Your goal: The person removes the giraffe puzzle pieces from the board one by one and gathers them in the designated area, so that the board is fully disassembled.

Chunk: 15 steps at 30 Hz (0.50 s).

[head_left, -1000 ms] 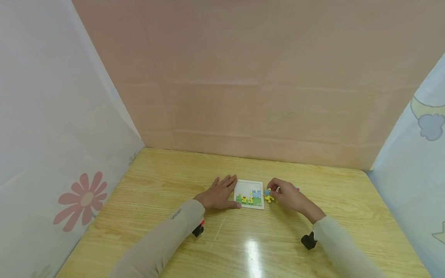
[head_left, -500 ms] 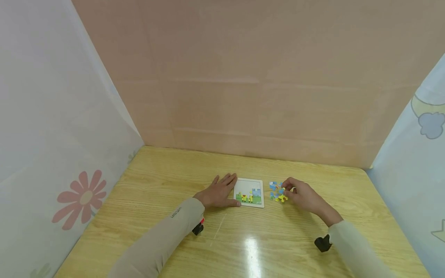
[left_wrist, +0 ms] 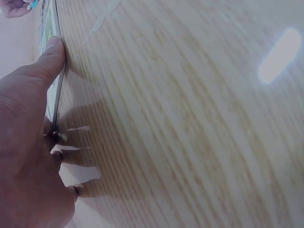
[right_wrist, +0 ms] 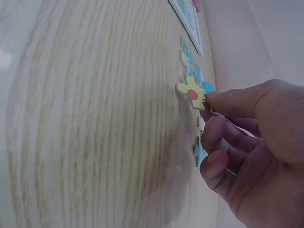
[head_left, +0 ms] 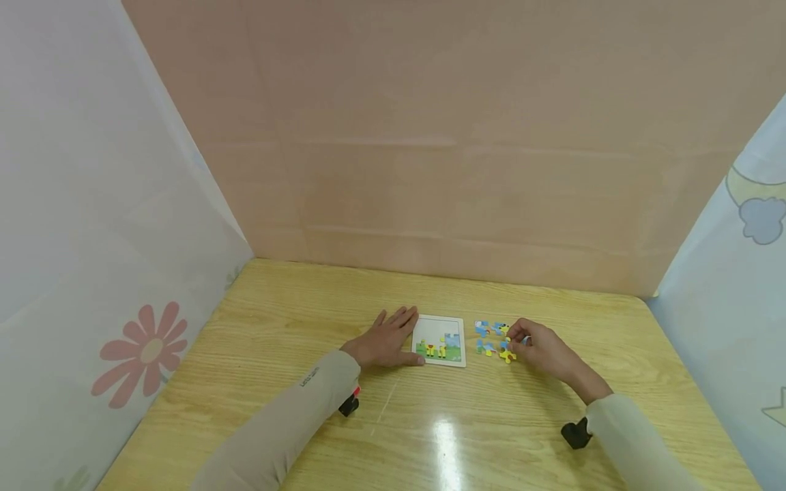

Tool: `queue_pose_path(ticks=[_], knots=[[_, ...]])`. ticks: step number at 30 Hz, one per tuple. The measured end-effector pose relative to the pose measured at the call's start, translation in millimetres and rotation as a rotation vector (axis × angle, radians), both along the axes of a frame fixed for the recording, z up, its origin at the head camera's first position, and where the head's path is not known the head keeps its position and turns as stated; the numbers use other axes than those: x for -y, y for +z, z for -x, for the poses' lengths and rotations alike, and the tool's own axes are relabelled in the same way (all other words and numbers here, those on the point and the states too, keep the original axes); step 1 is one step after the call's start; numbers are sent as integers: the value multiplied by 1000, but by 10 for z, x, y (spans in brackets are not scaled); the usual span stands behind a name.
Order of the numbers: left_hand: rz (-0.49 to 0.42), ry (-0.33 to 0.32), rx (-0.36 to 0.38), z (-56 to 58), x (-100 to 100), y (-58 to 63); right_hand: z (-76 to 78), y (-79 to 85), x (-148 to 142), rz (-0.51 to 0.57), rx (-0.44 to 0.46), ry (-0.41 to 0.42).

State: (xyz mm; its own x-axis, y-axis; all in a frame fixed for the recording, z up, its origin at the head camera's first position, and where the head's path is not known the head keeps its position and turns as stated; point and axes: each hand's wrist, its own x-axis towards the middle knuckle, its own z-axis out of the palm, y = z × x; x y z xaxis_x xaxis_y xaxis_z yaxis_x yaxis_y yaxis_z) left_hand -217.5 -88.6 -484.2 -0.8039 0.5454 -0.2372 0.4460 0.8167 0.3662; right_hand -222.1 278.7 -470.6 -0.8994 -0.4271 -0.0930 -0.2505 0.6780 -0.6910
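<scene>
A white puzzle tray [head_left: 429, 327] lies on the table, its lower part and right side filled with green, yellow and blue pieces. My left hand [head_left: 385, 342] rests along the tray's left side; in the left wrist view its thumb [left_wrist: 53, 54] touches the edge. To the right of the tray, my right hand [head_left: 545, 351] pinches a yellow puzzle piece [right_wrist: 192, 92] with a red spot between thumb and fingertips. That piece is tilted, just over or touching the table; which one I cannot tell. Other loose puzzle pieces [head_left: 482, 329] lie beside it, some partly hidden by the fingers.
The wooden table [head_left: 344, 293] meets a pinkish-brown backdrop [head_left: 381, 191] at the back. Patterned white cloths stand at left and right. A bright reflection shows on the table in front of the tray.
My right hand has moved right, away from the tray, with the yellow piece in its fingers, uncovering the loose pieces. My left hand has stayed on the tray's edge.
</scene>
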Motion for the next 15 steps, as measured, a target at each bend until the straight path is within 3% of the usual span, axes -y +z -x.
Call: queue_pose_path(ticks=[15], knots=[[-8, 10, 1, 3, 5, -45, -21, -122, 13, -63, -28, -34]])
